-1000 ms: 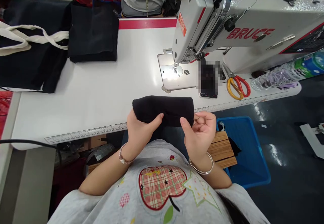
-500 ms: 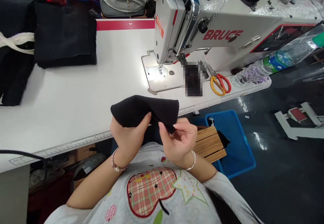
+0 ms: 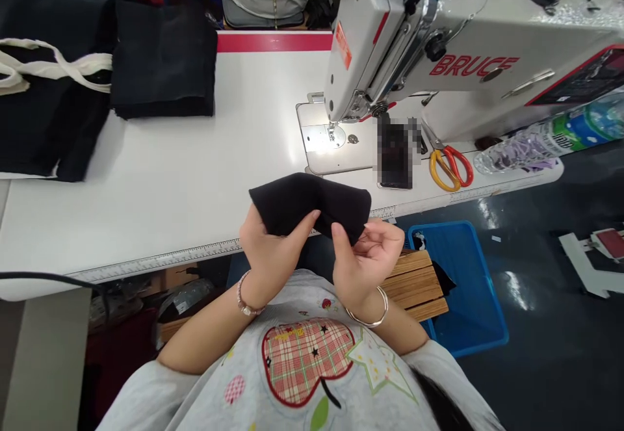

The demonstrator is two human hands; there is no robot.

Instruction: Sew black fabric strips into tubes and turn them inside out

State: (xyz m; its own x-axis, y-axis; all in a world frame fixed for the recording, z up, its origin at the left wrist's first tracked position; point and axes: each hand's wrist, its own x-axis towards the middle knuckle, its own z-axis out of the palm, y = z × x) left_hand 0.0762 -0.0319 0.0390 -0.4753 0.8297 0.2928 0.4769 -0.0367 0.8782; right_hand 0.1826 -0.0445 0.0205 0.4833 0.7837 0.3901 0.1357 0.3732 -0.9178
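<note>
A small piece of black fabric (image 3: pixel 312 198) is held up in front of my body, just over the table's near edge. My left hand (image 3: pixel 273 249) grips its left part, thumb on the near side and the other fingers hidden behind the cloth. At the right end, my right hand (image 3: pixel 368 255) pinches the fabric's lower edge between thumb and curled fingers. Beyond the cloth stands a white sewing machine (image 3: pixel 414 54), its needle and presser foot (image 3: pixel 333 133) above the metal plate, apart from both hands.
Folded black fabric (image 3: pixel 166 60) is stacked at the back left, beside more black cloth with cream ties (image 3: pixel 58 64). Scissors (image 3: pixel 451 168), a blurred dark object (image 3: pixel 394 158) and a plastic bottle (image 3: pixel 550 135) lie on the right. A blue bin (image 3: pixel 480 288) stands below.
The view has shifted, so table and machine sit differently in the picture. Both hands still hold the black fabric, with little change in their grip.
</note>
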